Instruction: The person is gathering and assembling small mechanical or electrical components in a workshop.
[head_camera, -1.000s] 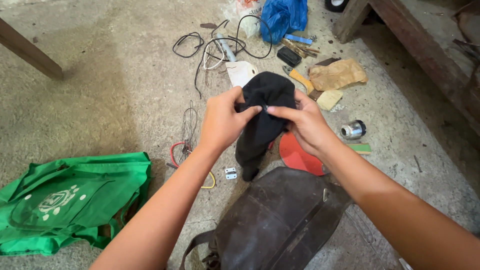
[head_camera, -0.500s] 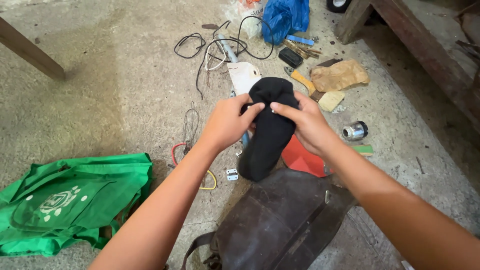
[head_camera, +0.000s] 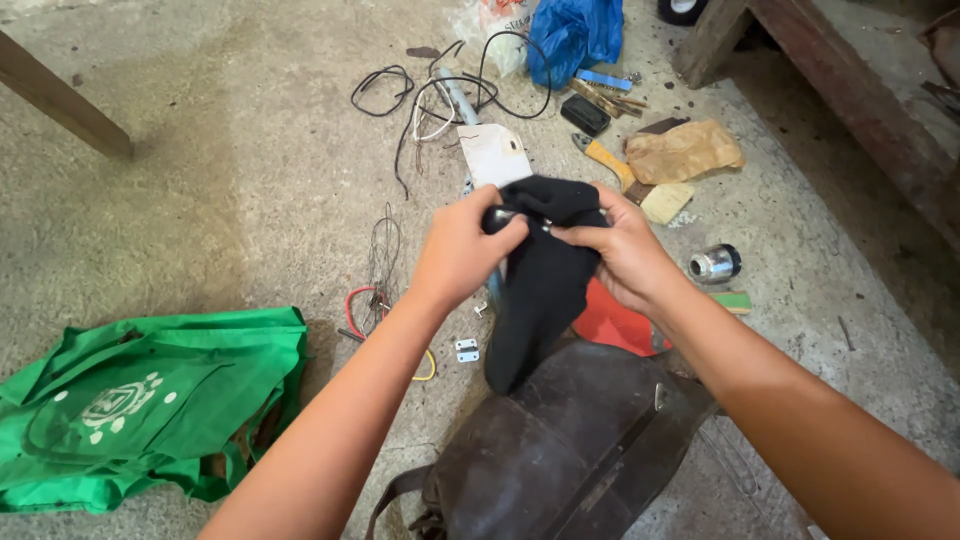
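Centre of frame: your left hand (head_camera: 462, 252) and right hand (head_camera: 617, 248) are both closed on the top of a black sock (head_camera: 543, 285), fingers pinched at its opening; the sock hangs down toward a dark brown leather bag (head_camera: 560, 450) at lower centre. A green cloth bag (head_camera: 130, 400) lies at lower left; black cables (head_camera: 440, 90) and a blue plastic bag (head_camera: 575, 35) lie at top centre.

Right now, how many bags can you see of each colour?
Green bag: 1
Blue plastic bag: 1
Dark brown leather bag: 1
Total: 3 bags
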